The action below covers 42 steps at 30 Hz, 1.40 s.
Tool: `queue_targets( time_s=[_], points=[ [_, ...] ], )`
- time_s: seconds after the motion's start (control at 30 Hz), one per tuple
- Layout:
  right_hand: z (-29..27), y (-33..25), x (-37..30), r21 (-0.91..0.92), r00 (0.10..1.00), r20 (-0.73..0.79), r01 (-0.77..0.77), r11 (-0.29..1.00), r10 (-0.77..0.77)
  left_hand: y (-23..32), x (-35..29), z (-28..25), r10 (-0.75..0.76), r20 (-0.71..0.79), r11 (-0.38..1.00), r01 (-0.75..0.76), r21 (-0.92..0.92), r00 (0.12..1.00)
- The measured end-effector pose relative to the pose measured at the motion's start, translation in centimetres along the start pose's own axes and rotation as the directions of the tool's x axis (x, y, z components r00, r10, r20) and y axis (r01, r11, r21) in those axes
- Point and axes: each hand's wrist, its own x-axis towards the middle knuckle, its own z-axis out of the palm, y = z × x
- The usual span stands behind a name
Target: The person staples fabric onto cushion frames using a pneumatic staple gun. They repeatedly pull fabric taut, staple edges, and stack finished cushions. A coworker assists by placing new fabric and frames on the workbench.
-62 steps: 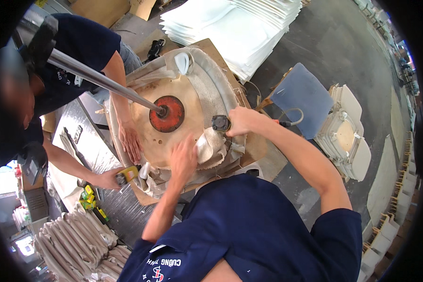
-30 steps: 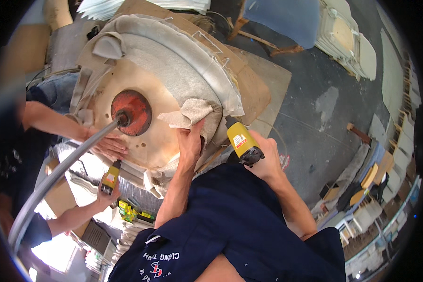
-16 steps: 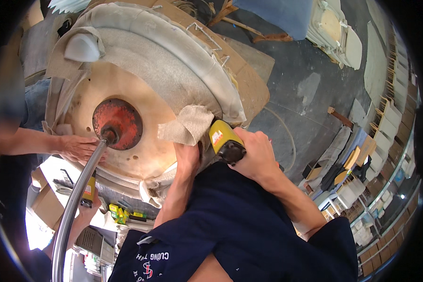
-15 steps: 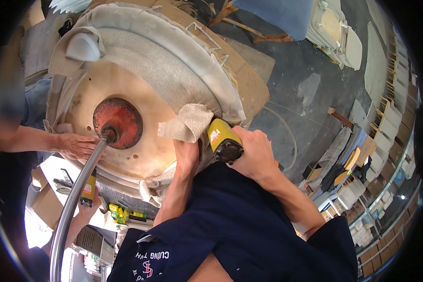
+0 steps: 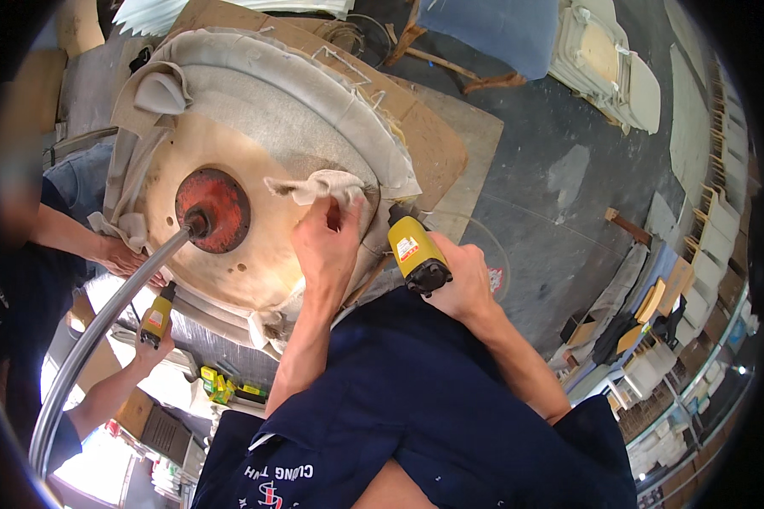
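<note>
A round upholstered piece lies with its wooden underside [image 5: 272, 246] showing and grey-beige fabric [image 5: 272, 140] around its rim. My left hand [image 5: 327, 242] is closed on a loose flap of this fabric [image 5: 335, 180], folded up over the near right edge. In my right hand [image 5: 463, 284] is a yellow staple gun [image 5: 416, 253], its dark nose pointing toward the rim just right of the flap. Whether the nose touches the fabric I cannot tell.
A red metal flange [image 5: 229, 208] on the wood carries a bent-looking steel pole [image 5: 110, 348]. At left a co-worker rests one hand [image 5: 126, 259] at the rim and holds another yellow staple gun [image 5: 155, 318]. Cardboard [image 5: 433, 140] lies beyond; stacked seats [image 5: 607, 64] stand at far right.
My left hand has risen from beneath the flap and its fingers now pinch it. My staple gun has shifted slightly right and down. The co-worker's staple gun has come further into sight.
</note>
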Motion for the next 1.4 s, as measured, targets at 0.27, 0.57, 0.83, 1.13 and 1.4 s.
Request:
queue_targets(
  time_s=[0.27, 0.57, 0.83, 1.13, 1.4],
  points=[
    [0.7, -2.2, 2.9, 0.011, 0.992, 0.100, -0.081, 0.997, 0.080, -0.4, 2.6, 0.2, -0.148, 0.053, 0.870, 0.156, -0.468, 0.988],
    [1.3, -4.9, 5.8, -0.086, 0.990, 0.098, -0.095, 0.992, 0.103, 0.5, 4.9, 0.4, -0.156, 0.095, 0.875, 0.182, -0.448, 0.983],
    [-0.4, -2.4, 3.2, 0.228, 0.996, 0.048, -0.083, 0.970, 0.074, -0.6, 2.0, -0.4, 0.294, -0.100, 0.936, -0.307, -0.173, 0.951],
    [-1.3, -0.8, 1.4, -0.055, 0.986, -0.027, 0.165, 0.985, -0.166, 0.0, 2.5, -0.6, 0.385, -0.047, 0.910, -0.371, 0.186, 0.922],
    [-0.3, -1.5, 4.4, -0.009, 0.999, 0.048, -0.025, 1.000, 0.026, -0.9, 8.3, -3.3, 0.672, 0.155, 0.707, -0.690, 0.157, 0.724]
  ],
)
